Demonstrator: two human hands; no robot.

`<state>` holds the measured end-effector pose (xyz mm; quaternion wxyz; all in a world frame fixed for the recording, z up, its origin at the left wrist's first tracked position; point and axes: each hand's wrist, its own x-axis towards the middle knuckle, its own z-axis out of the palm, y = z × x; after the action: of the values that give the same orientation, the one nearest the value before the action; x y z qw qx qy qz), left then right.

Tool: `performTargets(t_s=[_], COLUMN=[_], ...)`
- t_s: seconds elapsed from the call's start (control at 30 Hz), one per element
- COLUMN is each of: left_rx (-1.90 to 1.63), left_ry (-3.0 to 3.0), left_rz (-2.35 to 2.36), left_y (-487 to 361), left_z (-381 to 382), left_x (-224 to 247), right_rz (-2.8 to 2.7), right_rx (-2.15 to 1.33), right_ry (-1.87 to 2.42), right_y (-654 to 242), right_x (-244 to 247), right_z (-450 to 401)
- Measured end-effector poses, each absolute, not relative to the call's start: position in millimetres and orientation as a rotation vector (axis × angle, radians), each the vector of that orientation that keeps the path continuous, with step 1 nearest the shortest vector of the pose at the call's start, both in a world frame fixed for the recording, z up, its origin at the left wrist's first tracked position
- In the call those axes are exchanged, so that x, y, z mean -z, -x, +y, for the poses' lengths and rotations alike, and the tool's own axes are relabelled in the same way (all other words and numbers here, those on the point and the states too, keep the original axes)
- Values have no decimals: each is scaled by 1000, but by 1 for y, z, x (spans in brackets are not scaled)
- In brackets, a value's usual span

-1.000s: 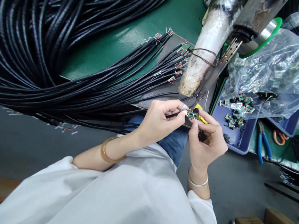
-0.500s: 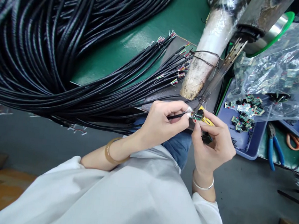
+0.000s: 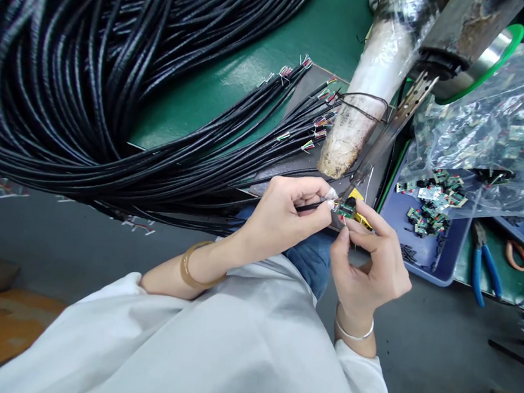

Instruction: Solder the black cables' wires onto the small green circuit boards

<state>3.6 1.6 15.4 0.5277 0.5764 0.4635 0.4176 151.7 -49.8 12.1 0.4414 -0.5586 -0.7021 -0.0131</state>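
My left hand (image 3: pixel 288 214) pinches a black cable (image 3: pixel 307 207) close to its stripped end. The cable's thin coloured wires (image 3: pixel 335 206) meet a small green circuit board (image 3: pixel 346 211) that carries a black part. My right hand (image 3: pixel 371 255) is closed around the board's right side, index finger at its edge and thumb below. A thin silvery wire (image 3: pixel 369 180) runs up past these fingers; its exact grip is hidden. Just above the board is the lower end of a soldering iron (image 3: pixel 376 146), slanting down from above. A yellow piece (image 3: pixel 360 209) shows behind the board.
Bundled black cables (image 3: pixel 122 166) spread across the green table (image 3: pixel 218 64). A whitish wrapped tube (image 3: pixel 355 125) hangs beside the iron. At right are a purple tray (image 3: pixel 446 261) of circuit boards, a plastic bag (image 3: pixel 503 107), blue-handled pliers (image 3: pixel 485 265) and orange-handled scissors (image 3: pixel 518 255).
My right thumb has shifted slightly down and left, away from the board. More of the silvery wire shows above my right fingers. My left hand keeps its pinch, and the view has shifted slightly.
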Motion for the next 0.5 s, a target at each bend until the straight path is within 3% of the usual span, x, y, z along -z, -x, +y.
performTargets(t_s=[0.3, 0.5], left_rx=[-919, -742], left_ry=[-1324, -1167], left_rz=[1051, 860], left_y=[-2, 9], left_z=[4, 9], left_x=[-17, -19], right_rz=[-1736, -1563], right_rx=[-23, -353], right_ry=[1399, 1412], right_y=[-155, -163], right_x=[-13, -14], right_z=[-49, -48])
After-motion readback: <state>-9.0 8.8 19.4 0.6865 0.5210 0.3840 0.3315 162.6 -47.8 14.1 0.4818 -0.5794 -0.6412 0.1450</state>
